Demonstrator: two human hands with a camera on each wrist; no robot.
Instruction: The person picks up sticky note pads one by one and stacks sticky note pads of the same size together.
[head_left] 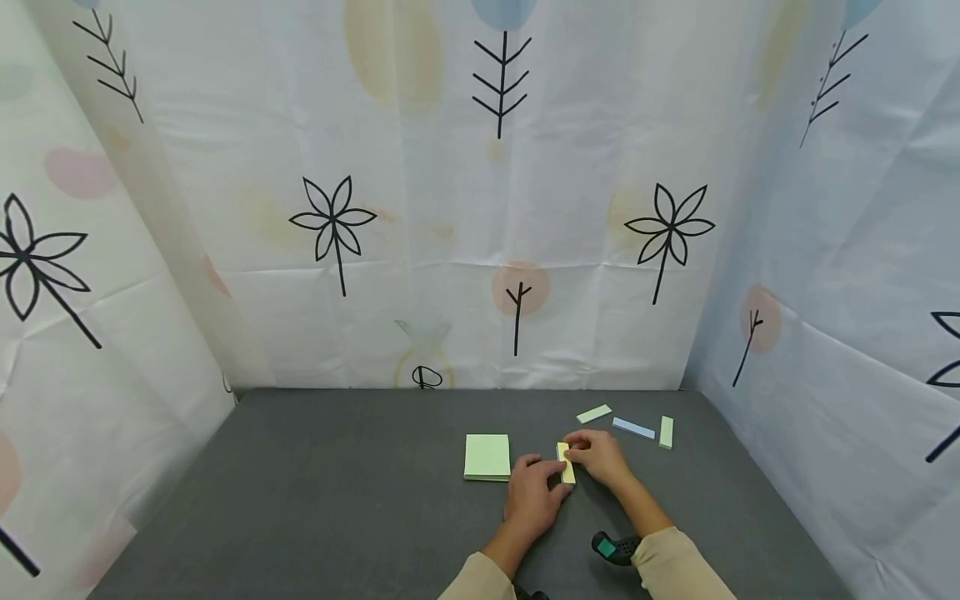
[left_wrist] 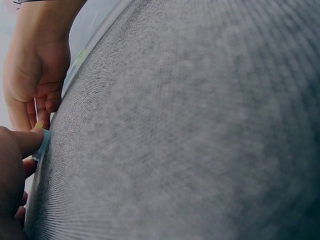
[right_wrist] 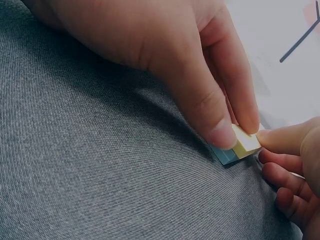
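Observation:
A small narrow pad of yellow sticky notes (head_left: 566, 464) stands between both hands above the grey table, with a blue-green layer (right_wrist: 227, 156) beneath the yellow in the right wrist view. My left hand (head_left: 534, 496) holds the pad from its left side and lower end, thumb and forefinger on its edges. Thumb and forefinger of my right hand (head_left: 600, 457) pinch the pad at its upper right. In the left wrist view my left hand (left_wrist: 12, 175) partly hides the pad, and the right hand (left_wrist: 40, 75) reaches down beyond it.
A square light-green sticky note pad (head_left: 487, 456) lies just left of the hands. Beyond the right hand lie a green strip (head_left: 594, 414), a blue strip (head_left: 633, 428) and another green strip (head_left: 666, 432). Printed white curtains (head_left: 420, 317) border the grey table (head_left: 360, 500).

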